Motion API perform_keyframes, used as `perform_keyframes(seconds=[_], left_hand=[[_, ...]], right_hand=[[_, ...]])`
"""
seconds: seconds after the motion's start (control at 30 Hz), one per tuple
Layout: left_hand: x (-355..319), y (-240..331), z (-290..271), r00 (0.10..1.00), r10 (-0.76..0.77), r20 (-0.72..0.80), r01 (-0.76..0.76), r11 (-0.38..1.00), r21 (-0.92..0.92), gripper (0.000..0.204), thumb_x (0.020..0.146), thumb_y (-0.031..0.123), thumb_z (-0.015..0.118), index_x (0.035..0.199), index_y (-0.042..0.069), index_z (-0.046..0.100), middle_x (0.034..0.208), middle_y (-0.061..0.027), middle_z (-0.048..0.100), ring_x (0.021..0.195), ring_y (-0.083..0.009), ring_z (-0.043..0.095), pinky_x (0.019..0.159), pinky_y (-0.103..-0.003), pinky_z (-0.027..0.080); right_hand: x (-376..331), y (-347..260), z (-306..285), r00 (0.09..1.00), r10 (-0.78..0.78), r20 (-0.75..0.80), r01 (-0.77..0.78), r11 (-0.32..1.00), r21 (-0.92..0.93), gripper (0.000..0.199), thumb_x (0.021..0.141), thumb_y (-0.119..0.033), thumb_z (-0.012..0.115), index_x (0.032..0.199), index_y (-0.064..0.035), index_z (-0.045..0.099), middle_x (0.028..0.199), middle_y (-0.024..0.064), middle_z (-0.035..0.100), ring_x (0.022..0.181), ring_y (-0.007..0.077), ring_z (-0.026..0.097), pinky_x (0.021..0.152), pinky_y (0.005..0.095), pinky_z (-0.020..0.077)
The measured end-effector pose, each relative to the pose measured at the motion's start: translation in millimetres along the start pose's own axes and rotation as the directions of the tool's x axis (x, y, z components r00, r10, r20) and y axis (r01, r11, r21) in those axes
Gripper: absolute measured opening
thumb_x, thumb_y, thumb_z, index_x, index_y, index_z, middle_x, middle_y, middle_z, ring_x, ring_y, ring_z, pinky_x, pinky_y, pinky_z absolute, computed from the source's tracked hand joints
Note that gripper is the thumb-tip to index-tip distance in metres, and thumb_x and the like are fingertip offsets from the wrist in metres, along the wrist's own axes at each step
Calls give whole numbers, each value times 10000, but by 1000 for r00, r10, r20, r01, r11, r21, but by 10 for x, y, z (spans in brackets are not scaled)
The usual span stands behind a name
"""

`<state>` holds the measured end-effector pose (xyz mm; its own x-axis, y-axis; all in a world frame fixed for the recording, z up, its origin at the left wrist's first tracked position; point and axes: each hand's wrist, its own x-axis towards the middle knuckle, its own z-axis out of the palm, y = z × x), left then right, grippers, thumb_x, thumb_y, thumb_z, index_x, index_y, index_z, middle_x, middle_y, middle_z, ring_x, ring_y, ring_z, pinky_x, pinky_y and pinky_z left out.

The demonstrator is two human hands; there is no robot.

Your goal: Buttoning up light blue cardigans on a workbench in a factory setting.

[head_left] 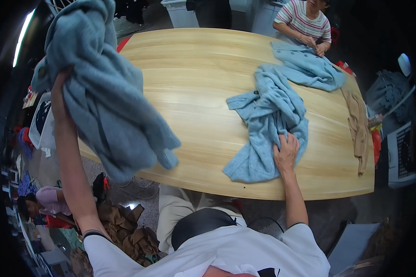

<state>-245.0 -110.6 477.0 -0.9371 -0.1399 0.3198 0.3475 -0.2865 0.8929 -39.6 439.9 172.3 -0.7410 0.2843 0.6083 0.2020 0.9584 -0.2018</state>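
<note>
My left hand [62,76] is raised on the left, its fingers closed in the folds of a blue-grey knit sweater [108,106]. That sweater hangs down past the table's left end, with a sleeve cuff over the near edge. Most of the left fingers are hidden by the cloth. On the table to the right lies a rumpled light-blue knit cardigan [263,120] with a dark button showing. My right hand [287,151] is on its lower right part, fingers bent into the cloth and thumb apart.
The wooden table [194,92] has curved edges. Across it at the far right, a person in a striped top [305,23] handles another light-blue buttoned cardigan [309,69]. A tan knit piece [356,124] lies along the right edge. Brown garments [129,231] are heaped below left.
</note>
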Motion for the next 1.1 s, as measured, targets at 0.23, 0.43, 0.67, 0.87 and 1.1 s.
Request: perform_keyframes(seconds=[0.23, 0.43, 0.67, 0.87, 1.1], left_hand=[[131, 561, 131, 925, 336, 178, -375, 883, 282, 523, 872, 106, 827, 1338, -43, 643, 1201, -149, 728, 989, -268, 753, 855, -350, 633], [493, 82, 128, 748, 663, 45, -116, 65, 991, 1289, 698, 509, 935, 1635, 0, 210, 1584, -323, 433, 1464, -484, 435, 1218, -513, 376], [-374, -1188, -479, 933, 298, 203, -263, 180, 948, 797, 868, 276, 809, 1556, 42, 482, 1513, -247, 540, 1456, -417, 460, 1204, -488, 383], [-703, -726, 189, 990, -47, -132, 100, 895, 435, 745, 1046, 583, 579, 1634, 159, 405, 1642, -153, 449, 1461, -313, 466, 1169, -478, 406], [-1349, -923, 591, 915, -394, 89, 372, 907, 195, 1142, 837, 931, 510, 1720, 310, 140, 1775, -211, 55, 1611, -476, 82, 1230, -709, 105]], right_hand=[[-1065, 316, -717, 999, -21, 42, 19, 999, 42, 350, 845, -151, 744, 1171, -51, 664, 1353, 243, 557, 1328, 438, 492, 1195, 598, 317], [-1526, 698, -1055, 996, -26, 90, 18, 996, 84, 392, 858, -154, 745, 1211, -27, 629, 1372, 279, 534, 1336, 473, 475, 1191, 626, 300], [-1590, 841, -1413, 992, -85, 89, 70, 984, 161, 355, 845, -138, 744, 1153, 1, 636, 1350, 298, 538, 1292, 486, 489, 1154, 611, 335], [-1585, 874, -1583, 993, -82, 87, 69, 987, 144, 361, 826, -123, 755, 1148, 0, 648, 1328, 292, 550, 1272, 477, 502, 1136, 599, 357], [-1638, 1140, -1733, 995, 1, 98, -5, 999, 47, 360, 805, -107, 762, 1140, -25, 659, 1342, 242, 567, 1279, 443, 513, 1135, 571, 368]])
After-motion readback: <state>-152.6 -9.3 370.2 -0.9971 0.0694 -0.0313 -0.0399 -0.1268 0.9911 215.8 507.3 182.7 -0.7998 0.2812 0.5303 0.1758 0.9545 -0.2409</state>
